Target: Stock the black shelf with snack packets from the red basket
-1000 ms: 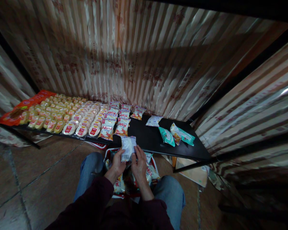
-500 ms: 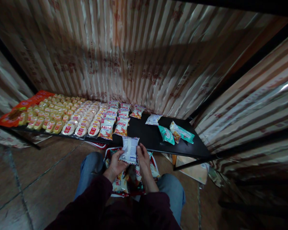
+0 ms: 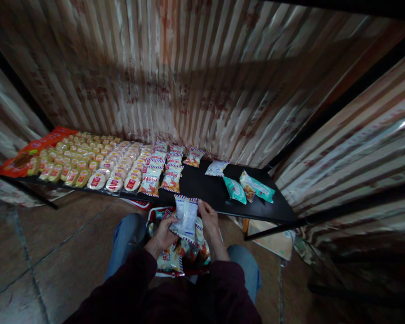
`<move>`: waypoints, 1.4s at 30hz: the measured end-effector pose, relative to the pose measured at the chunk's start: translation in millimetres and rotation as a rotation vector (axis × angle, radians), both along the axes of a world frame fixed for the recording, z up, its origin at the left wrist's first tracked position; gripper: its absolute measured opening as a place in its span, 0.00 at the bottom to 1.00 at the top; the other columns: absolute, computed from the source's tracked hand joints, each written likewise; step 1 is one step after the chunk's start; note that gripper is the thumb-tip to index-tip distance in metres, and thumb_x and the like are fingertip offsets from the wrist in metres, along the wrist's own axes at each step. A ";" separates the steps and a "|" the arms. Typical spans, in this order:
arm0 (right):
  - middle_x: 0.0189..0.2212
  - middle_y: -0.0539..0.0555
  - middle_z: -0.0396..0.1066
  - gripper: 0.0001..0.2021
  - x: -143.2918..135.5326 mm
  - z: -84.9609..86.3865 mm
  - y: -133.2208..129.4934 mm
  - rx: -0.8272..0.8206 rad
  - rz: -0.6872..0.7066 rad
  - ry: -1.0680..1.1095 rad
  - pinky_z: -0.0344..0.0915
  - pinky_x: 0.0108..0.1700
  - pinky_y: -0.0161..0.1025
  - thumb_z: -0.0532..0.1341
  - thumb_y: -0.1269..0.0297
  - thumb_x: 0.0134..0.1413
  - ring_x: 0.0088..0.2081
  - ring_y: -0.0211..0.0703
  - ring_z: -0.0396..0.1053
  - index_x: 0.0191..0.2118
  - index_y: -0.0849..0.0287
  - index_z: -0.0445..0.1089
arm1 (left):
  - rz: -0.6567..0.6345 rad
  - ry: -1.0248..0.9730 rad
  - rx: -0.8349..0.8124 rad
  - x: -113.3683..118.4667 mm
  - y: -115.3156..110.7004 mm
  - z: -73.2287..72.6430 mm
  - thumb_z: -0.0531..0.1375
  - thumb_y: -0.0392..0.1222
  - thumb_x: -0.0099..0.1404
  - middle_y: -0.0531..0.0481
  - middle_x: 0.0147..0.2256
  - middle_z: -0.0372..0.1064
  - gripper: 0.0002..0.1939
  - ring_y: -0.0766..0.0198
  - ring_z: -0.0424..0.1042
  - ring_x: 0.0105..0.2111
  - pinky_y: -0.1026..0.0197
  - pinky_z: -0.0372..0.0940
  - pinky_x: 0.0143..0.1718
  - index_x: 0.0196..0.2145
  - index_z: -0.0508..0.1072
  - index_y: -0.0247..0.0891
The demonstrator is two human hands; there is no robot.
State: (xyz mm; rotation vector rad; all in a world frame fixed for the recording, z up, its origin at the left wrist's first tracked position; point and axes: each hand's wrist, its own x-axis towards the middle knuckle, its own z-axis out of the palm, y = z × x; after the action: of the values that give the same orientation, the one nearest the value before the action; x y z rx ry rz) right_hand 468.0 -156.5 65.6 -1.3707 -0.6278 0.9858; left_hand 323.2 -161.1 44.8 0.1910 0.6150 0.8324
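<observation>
A small sealed snack bag is held in front of me, its pale printed back facing up and striped edges at top and bottom. My left hand grips its left side, closed with the thumb on top. At its upper right corner, my right hand pinches the edge. Below the hands, between my knees, sits a red and white basket filled with similar bags. Just ahead, rows of red-and-white snack bags lie on the black shelf.
Left on the shelf are rows of round white packs, yellow packs and an orange bag. To the right lie a face-down bag and green packets. Black frame bars and striped sheeting surround the shelf.
The held bag has tilted more upright and shifted slightly right. My right hand has moved up and right, from the bag's side to its upper corner.
</observation>
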 end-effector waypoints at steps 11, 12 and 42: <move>0.31 0.55 0.74 0.25 11.5 -20.0 7.8 -0.045 -0.178 -0.216 0.65 0.33 0.39 0.61 0.43 0.42 0.31 0.44 0.70 0.37 0.62 0.73 | -0.047 -0.075 -0.001 2.7 0.1 -2.9 0.63 0.32 0.47 0.45 0.38 0.76 0.22 0.53 0.73 0.42 0.56 0.64 0.44 0.42 0.73 0.35; 0.36 0.57 0.74 0.27 11.9 -18.7 5.3 -0.030 -0.192 -0.327 0.66 0.38 0.40 0.61 0.44 0.44 0.36 0.46 0.70 0.42 0.63 0.72 | -0.030 -0.066 0.001 2.9 1.1 -3.3 0.63 0.33 0.47 0.45 0.38 0.75 0.22 0.53 0.73 0.42 0.56 0.65 0.44 0.43 0.73 0.36; 0.49 0.57 0.72 0.26 -18.6 15.1 -30.2 -0.022 0.324 -0.502 0.65 0.52 0.48 0.59 0.48 0.52 0.49 0.52 0.70 0.54 0.57 0.68 | 0.081 0.158 0.255 4.4 3.0 1.5 0.65 0.34 0.53 0.48 0.50 0.71 0.25 0.57 0.67 0.52 0.61 0.58 0.51 0.50 0.73 0.44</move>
State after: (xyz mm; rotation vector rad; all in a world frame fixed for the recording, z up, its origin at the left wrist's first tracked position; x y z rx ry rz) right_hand 449.3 -186.7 80.8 -1.5799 -1.2483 0.9013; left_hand 327.6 -158.1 46.3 0.4695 0.6663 0.9798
